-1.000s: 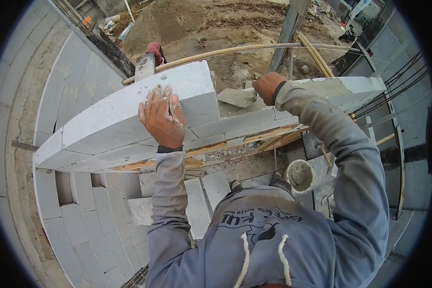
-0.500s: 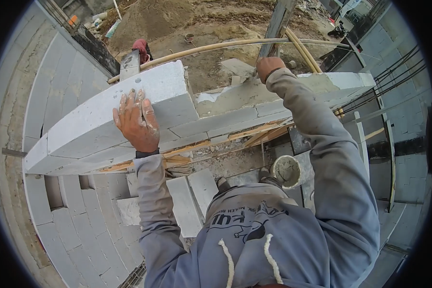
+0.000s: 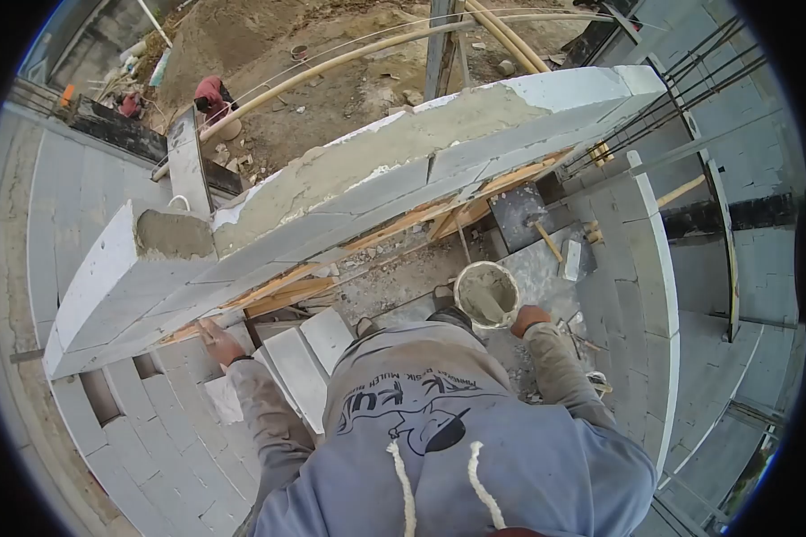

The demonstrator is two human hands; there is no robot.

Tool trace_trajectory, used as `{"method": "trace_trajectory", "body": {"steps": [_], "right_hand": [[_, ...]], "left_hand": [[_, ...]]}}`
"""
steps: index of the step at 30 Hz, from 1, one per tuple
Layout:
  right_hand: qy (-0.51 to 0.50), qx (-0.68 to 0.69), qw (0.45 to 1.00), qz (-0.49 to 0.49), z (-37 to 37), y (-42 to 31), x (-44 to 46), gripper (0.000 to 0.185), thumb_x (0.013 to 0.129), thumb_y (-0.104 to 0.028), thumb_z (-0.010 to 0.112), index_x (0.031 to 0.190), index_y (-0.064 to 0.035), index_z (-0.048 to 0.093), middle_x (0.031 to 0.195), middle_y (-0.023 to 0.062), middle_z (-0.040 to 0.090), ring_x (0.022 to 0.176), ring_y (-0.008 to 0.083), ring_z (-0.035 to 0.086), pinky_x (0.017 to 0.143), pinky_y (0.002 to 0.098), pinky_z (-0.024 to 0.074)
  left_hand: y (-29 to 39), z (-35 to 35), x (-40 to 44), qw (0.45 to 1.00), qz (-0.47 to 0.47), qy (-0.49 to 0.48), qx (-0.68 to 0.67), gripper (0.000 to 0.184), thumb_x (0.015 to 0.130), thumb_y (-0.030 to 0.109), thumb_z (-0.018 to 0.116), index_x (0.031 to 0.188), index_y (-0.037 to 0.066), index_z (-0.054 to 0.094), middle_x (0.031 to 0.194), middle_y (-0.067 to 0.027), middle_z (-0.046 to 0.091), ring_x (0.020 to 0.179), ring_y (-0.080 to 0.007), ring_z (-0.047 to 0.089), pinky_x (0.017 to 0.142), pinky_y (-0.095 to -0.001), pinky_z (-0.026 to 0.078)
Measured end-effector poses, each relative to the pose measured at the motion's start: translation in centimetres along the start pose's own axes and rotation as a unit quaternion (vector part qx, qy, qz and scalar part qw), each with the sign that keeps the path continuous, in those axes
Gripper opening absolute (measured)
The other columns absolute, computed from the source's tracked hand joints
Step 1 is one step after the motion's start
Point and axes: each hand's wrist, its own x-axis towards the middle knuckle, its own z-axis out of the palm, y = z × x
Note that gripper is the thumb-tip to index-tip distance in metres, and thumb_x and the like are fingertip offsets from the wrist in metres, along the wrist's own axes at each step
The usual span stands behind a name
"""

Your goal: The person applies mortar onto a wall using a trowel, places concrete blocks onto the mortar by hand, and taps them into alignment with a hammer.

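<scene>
My left hand (image 3: 219, 342) is low at the inner side of the curved block wall (image 3: 367, 213), fingers extended and apart, holding nothing. Closed fingers of my right hand (image 3: 530, 320) are at the right rim of a round bucket (image 3: 458, 295); what they grip cannot be made out. Grey mortar (image 3: 488, 294) lies inside the bucket. More mortar (image 3: 367, 161) covers much of the wall's top. At the wall's left end a raised pale block (image 3: 107, 268) has a mortar-covered end face (image 3: 172, 234).
Loose pale blocks (image 3: 297, 362) lie below the wall, near my feet. A hammer-like tool (image 3: 551, 242) rests right of the bucket. Beyond the wall are a bent pole (image 3: 331, 67), an upright post (image 3: 441, 54) and a person in red (image 3: 211, 97). Another block wall (image 3: 654, 295) curves at the right.
My left hand has left the block and moved down. My right hand has dropped from above the wall to the bucket. The view has shifted, showing more of the mortar-covered top.
</scene>
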Motion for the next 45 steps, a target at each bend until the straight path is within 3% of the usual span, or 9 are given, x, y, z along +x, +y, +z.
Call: {"method": "trace_trajectory", "body": {"steps": [5,17,21,24,27,34,36,38,45], "right_hand": [[-0.107,0.005,0.994,0.005,4.9,4.4,10.2,0.048,0.069,-0.031,0.069,0.105,-0.0001,0.063,0.109,0.0199,0.062,0.102,0.0332,0.060,0.086,0.0391,0.0485],[0.069,-0.198,0.958,-0.195,-10.2,-7.5,23.7,0.057,0.073,-0.039,0.068,0.110,0.0032,0.061,0.108,0.0236,0.062,0.105,0.0348,0.058,0.090,0.0385,0.0453],[0.045,-0.098,0.960,-0.258,-8.2,-13.7,27.0,0.032,0.077,-0.028,0.068,0.094,0.0000,0.064,0.069,0.0086,0.063,0.060,0.0159,0.059,0.047,0.0317,0.0452],[-0.062,-0.145,0.944,-0.290,-3.1,-21.1,20.0,0.029,0.077,-0.026,0.066,0.096,-0.0045,0.064,0.070,0.0069,0.062,0.060,0.0159,0.058,0.047,0.0297,0.0461],[-0.089,-0.358,0.874,-0.315,3.9,-32.6,8.4,0.065,0.067,-0.049,0.067,0.113,-0.0031,0.061,0.113,0.0231,0.059,0.110,0.0325,0.055,0.096,0.0374,0.0415],[-0.115,-0.140,0.866,-0.466,32.8,-53.6,29.0,0.068,0.082,-0.047,0.061,0.130,-0.0009,0.045,0.130,0.0196,0.049,0.121,0.0272,0.047,0.096,0.0349,0.0387],[-0.122,-0.159,0.871,-0.449,38.4,-60.0,36.3,0.077,0.084,-0.059,0.049,0.134,-0.0013,0.041,0.133,0.0186,0.046,0.127,0.0280,0.040,0.104,0.0340,0.0288],[-0.244,-0.034,0.898,-0.364,42.4,-64.1,39.0,0.074,0.092,-0.057,0.034,0.144,-0.0051,0.023,0.148,0.0088,0.026,0.137,0.0210,0.022,0.110,0.0329,0.0147],[-0.431,0.055,0.869,-0.238,49.0,-65.2,42.9,0.058,0.094,-0.054,0.036,0.129,-0.0083,0.045,0.110,0.0063,0.058,0.096,0.0201,0.060,0.079,0.0333,0.0518]], "left_hand": [[-5.7,-3.3,-16.7,0.863,-0.156,-0.338,0.340,0.065,0.086,0.047,0.055,0.130,0.001,0.046,0.120,-0.0243,0.055,0.114,-0.0350,0.053,0.096,-0.0361,0.041],[-14.6,-18.2,-41.2,0.866,-0.439,-0.073,0.226,0.069,0.086,0.057,0.047,0.120,-0.002,0.055,0.112,-0.0227,0.060,0.106,-0.0384,0.057,0.090,-0.0424,0.044],[-17.2,-16.7,-48.3,0.758,-0.609,-0.069,0.223,0.070,0.086,0.058,0.046,0.119,-0.003,0.055,0.110,-0.0231,0.061,0.105,-0.0419,0.055,0.089,-0.0441,0.044],[-16.3,-15.1,-48.3,0.703,-0.682,-0.033,0.199,0.068,0.087,0.056,0.044,0.119,-0.003,0.054,0.110,-0.0234,0.060,0.106,-0.0424,0.054,0.089,-0.0442,0.044],[-21.6,-13.0,-51.4,0.751,-0.648,0.064,0.108,0.061,0.090,0.052,0.044,0.119,0.000,0.056,0.111,-0.0218,0.061,0.107,-0.0399,0.055,0.090,-0.0419,0.043],[-51.8,-6.9,-62.9,0.564,-0.694,0.426,-0.140,0.074,0.090,0.058,0.041,0.132,-0.003,0.042,0.135,-0.0160,0.046,0.123,-0.0285,0.045,0.102,-0.0344,0.033],[-57.8,-6.5,-63.3,0.565,-0.755,0.302,-0.139,0.089,0.082,0.076,0.026,0.147,0.016,0.015,0.150,-0.0174,0.018,0.135,-0.0437,0.016,0.105,-0.0576,0.015],[-63.4,-4.1,-65.0,0.536,-0.750,0.350,-0.166,0.087,0.083,0.074,0.028,0.143,0.012,0.027,0.145,-0.0162,0.031,0.132,-0.0380,0.028,0.105,-0.0518,0.023],[-65.9,-1.3,-60.8,0.475,-0.674,0.388,-0.412,0.068,0.090,0.062,0.032,0.130,0.008,0.045,0.128,-0.0086,0.051,0.114,-0.0257,0.050,0.098,-0.0382,0.040]]}}
